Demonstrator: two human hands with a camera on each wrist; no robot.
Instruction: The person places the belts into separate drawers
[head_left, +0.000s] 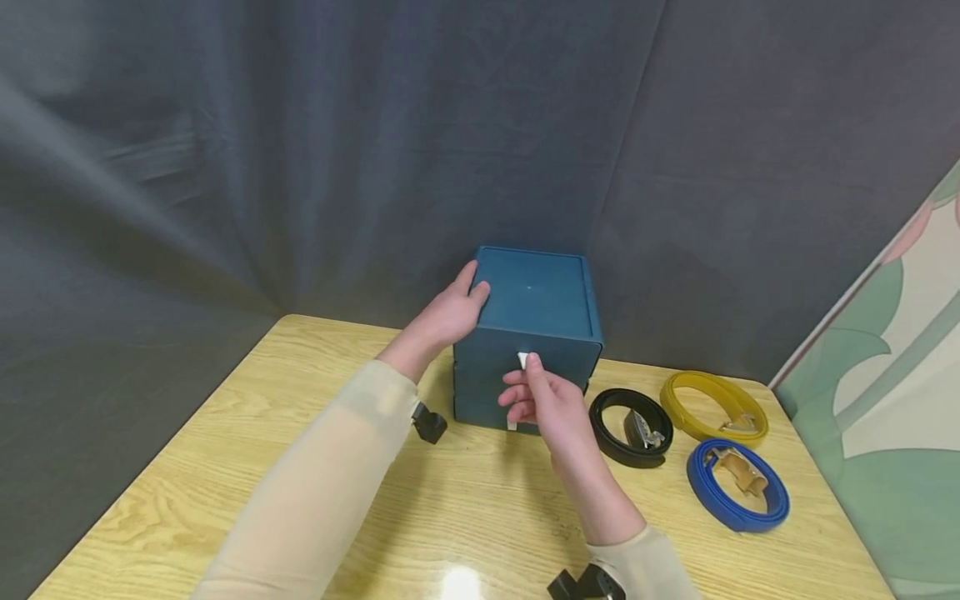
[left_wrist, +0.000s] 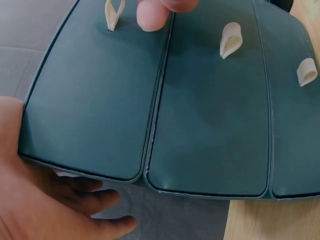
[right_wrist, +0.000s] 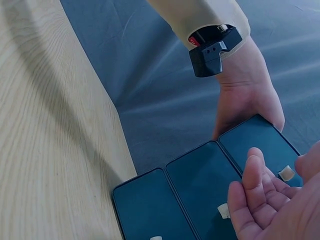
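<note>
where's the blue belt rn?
Head view: blue belt lies coiled at the table's right front, just in front of the yellow belt, right of the black belt.

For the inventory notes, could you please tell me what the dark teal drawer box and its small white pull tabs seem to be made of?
Dark teal drawer box: probably moulded plastic, matt, with rounded seams. Small white pull tabs: folded loops, likely fabric or soft leatherette; unclear.

Both arms reach forward in pale sleeves, a small camera strapped at each wrist. The left hand lies flat, fingers relaxed. The right hand is raised, thumb and forefinger pinched together, other fingers loosely curled.
</note>
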